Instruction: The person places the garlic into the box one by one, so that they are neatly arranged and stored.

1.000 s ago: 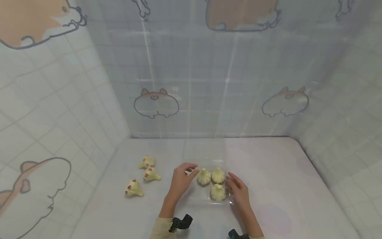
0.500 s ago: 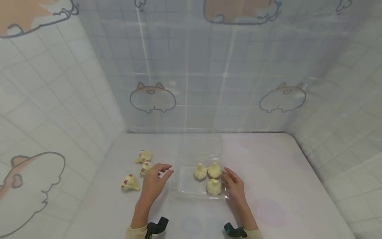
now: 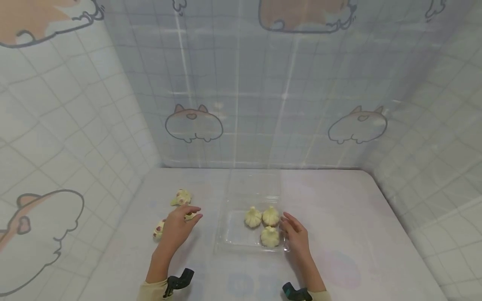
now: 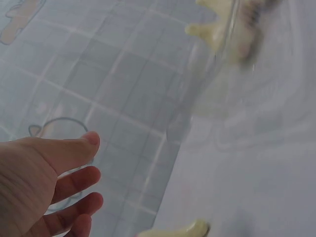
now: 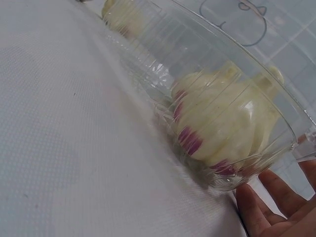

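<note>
My left hand (image 3: 176, 228), fingers relaxed and holding nothing, is over the loose garlic bulbs on the left. One loose garlic bulb (image 3: 182, 197) shows beyond it; a second bulb (image 3: 158, 230) is partly covered by the hand, and a third (image 3: 190, 216) peeks between thumb and fingers. A clear plastic clamshell box (image 3: 233, 242) lies with its lid (image 3: 254, 184) folded back. Three garlic bulbs (image 3: 270, 236) sit in its right half. My right hand (image 3: 296, 236) is at the box's right side; in the right wrist view its fingertips (image 5: 249, 200) rest against the outer wall.
A white-covered table (image 3: 339, 217) carries everything. A patterned curtain (image 3: 256, 104) with a grid and cartoon dogs rises behind the table and along both sides. Dark camera mounts (image 3: 180, 280) are strapped to both wrists.
My left hand has gone from beside the bulbs in the box leftward to the loose bulbs. My right hand has stayed at the box's right side. The view has shifted slightly.
</note>
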The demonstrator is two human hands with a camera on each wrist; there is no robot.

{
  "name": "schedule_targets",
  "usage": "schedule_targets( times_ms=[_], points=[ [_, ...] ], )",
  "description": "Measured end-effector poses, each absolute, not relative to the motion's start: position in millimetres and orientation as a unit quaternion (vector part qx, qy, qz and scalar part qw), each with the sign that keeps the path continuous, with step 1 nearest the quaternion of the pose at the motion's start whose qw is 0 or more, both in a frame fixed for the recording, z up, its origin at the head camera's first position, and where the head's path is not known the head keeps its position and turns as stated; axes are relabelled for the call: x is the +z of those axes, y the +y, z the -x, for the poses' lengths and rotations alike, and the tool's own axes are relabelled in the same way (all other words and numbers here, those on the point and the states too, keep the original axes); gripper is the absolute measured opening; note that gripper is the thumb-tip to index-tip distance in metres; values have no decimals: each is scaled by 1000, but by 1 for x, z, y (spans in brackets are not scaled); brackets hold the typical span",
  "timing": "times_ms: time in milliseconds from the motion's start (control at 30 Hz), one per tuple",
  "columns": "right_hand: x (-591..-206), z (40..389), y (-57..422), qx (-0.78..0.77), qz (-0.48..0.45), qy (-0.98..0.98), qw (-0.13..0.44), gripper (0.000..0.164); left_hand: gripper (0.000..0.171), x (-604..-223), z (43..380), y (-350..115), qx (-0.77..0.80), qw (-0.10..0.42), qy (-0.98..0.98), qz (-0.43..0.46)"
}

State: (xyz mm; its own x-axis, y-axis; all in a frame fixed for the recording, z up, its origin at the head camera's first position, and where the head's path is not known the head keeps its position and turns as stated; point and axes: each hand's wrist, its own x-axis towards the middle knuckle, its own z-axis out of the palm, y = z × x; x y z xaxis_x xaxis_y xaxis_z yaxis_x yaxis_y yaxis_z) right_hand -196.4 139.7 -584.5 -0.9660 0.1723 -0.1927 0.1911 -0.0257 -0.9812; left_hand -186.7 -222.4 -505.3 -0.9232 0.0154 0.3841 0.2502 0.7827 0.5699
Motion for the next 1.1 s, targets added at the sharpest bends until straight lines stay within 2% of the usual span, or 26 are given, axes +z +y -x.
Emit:
schedule_targets(
  times_ms=[367,633,800,1100],
  points=[
    [-585,193,139,-697,-126,706,9,40,21,-508,209,-261,-290,151,-939,107],
    [-587,196,143,-701,-133,701,6,40,22,-516,233,-276,-295,103,-939,144],
    [-586,197,143,-697,-135,704,7,39,25,-526,241,-285,-311,80,-937,135],
    [-582,195,142,-700,-134,701,11,39,30,-540,245,-295,-339,87,-926,141]
  ],
)
